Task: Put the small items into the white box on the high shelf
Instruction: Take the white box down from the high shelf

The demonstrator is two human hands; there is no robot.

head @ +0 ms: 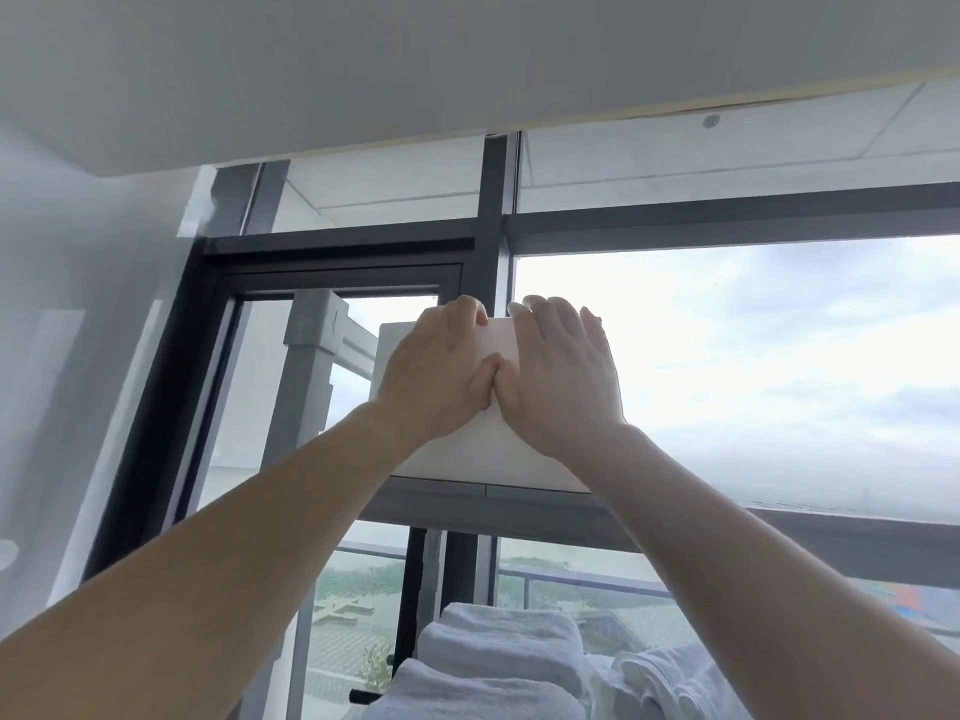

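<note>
A white box (491, 449), smooth, matte and flat-faced with squared corners, is seen standing on a grey shelf (535, 493) high in front of the window, its broad front face turned toward the camera and tipped slightly upward in the low viewing angle. The visible face is roughly square, so no long axis can be told; its top edge runs level from left to right, and what lies inside is hidden. The left hand (436, 368) is laid flat against the upper left of the front face, fingers hooked over the top rim, and the right hand (563, 379) is laid flat beside it on the upper right, fingers extended over the same rim. The two thumbs are pressed together at the middle of the face; nothing is seen pinched in either hand, though the palms are hidden. Both bare forearms are stretched up from the lower corners. The shelf is carried by a pale grey square-section post (309, 366) of smooth plastic or painted metal at the left. Behind it, a dark metal window frame (491, 200) is seen, with clear glass and a cloudy sky beyond. Below the shelf, folded white towels (498, 646), thick and soft with a looped texture, are stacked. A plain white ceiling (363, 59) spans the top.
</note>
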